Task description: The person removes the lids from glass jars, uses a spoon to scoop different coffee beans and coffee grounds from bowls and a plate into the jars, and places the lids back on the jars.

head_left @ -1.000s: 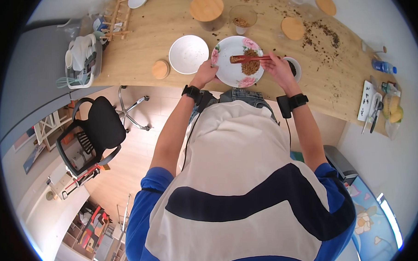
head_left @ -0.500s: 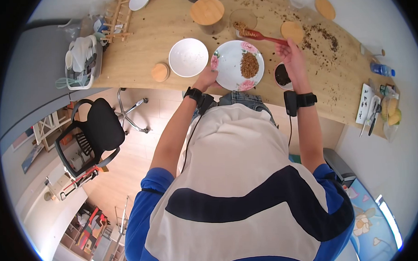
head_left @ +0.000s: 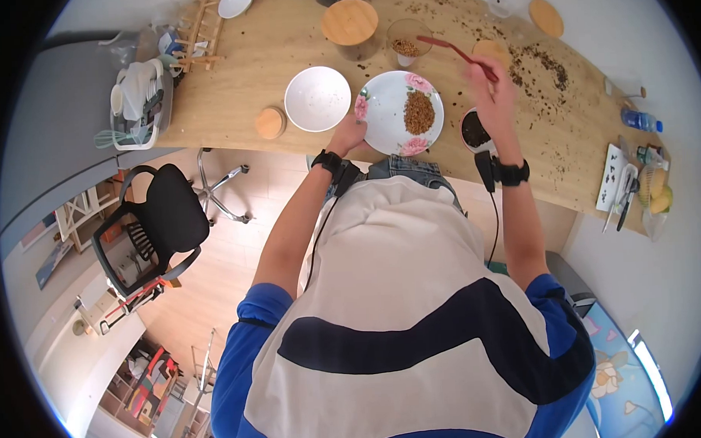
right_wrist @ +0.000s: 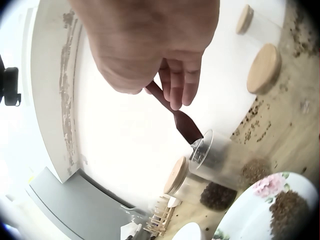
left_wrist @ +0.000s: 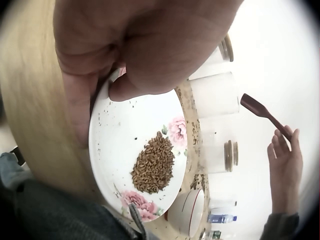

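My left hand [head_left: 349,132] grips the near left rim of a white plate [head_left: 381,114] with pink flowers, thumb over the rim in the left wrist view. A heap of brown grain [left_wrist: 154,165] lies on the plate's right half. Farther right, my right hand [head_left: 495,102] is raised, holding a dark red scoop [head_left: 460,53] by its handle. In the right wrist view the scoop's blade tip overlaps the mouth of an open clear jar [right_wrist: 220,155] with grain at its bottom. No grain shows on the scoop's visible side.
Left of the plate stands a white bowl [head_left: 318,99]; right of it, a small bowl of dark bits [head_left: 474,130]. Wooden-lidded jars [head_left: 349,22] stand behind and at the right. Dark crumbs [head_left: 542,65] are scattered at the right. A dish rack [head_left: 156,133] sits far left.
My right hand and the scoop have moved from over the plate to the jar at the back. The scoop, earlier bearing grain, now stands turned edge-on. My left hand stays at the plate.
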Tool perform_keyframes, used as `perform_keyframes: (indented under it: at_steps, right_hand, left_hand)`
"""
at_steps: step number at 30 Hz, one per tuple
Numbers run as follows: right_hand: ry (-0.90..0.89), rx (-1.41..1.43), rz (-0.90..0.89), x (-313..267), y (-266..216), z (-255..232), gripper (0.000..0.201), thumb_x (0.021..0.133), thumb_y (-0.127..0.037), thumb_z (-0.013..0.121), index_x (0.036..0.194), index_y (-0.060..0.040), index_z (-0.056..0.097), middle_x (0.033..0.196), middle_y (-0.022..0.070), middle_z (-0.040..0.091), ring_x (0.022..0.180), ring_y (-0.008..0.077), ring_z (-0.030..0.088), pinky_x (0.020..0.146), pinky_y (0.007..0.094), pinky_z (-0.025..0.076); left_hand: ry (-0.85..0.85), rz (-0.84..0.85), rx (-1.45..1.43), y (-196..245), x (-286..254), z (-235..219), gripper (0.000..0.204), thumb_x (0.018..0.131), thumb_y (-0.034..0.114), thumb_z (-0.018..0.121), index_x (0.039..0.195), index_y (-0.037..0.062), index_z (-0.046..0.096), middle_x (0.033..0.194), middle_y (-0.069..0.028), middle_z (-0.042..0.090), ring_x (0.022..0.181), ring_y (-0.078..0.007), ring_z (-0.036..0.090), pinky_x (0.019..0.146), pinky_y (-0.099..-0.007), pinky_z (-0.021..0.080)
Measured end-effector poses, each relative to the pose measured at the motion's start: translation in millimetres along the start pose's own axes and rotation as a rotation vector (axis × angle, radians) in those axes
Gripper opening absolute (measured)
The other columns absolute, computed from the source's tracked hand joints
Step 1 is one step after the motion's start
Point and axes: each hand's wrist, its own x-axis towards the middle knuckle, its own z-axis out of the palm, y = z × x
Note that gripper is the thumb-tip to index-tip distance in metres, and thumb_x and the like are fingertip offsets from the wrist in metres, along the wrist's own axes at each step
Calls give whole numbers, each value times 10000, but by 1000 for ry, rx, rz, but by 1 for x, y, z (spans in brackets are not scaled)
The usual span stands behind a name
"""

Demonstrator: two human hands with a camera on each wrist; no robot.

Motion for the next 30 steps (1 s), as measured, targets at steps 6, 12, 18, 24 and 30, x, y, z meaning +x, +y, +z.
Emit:
perform_keyframes:
  at_steps: [6, 12, 18, 24, 30]
  right_hand:
    - [-121, -440, -51, -37, -17, -10, 195, 827, -164, 610, 959, -25, 575, 810, 87, 605, 732, 194, 595, 677, 288, 467]
    - [-228, -808, -387, -54, 20, 14, 197, 790, -184, 631, 945, -69, 587, 817, 69, 595, 736, 230, 573, 639, 325, 449]
    - [-270, -815, -414, -59, 22, 11, 205, 789, -185, 627, 964, -83, 593, 848, 59, 583, 771, 224, 569, 660, 334, 457]
    - [-367, -778, -406, -55, 25, 16, 212, 792, -195, 618, 971, -85, 586, 837, 57, 580, 777, 226, 570, 664, 331, 459]
    - [-452, -777, -353, -56, 25, 21, 217, 800, -211, 606, 967, -78, 572, 824, 63, 574, 771, 237, 568, 659, 336, 459]
  left_hand:
    - [9, 8, 38, 2, 0, 1, 294, 770, 53, 415, 962, -106, 569, 798, -202, 637, 673, -286, 660, 576, -342, 542]
    - [11, 16, -57, 6, -6, 3, 288, 783, 60, 405, 951, -109, 569, 793, -200, 636, 649, -278, 659, 559, -328, 547]
    - [33, 1, -37, -3, 0, 2, 287, 791, 82, 418, 909, -139, 558, 780, -206, 635, 628, -287, 656, 558, -335, 549]
    - [36, 16, 71, -31, 21, 0, 299, 797, 97, 428, 909, -152, 550, 789, -214, 634, 665, -298, 657, 553, -346, 552]
    - [0, -23, -165, 11, -11, 2, 297, 824, 74, 399, 995, -132, 528, 879, -216, 622, 694, -298, 657, 574, -348, 577]
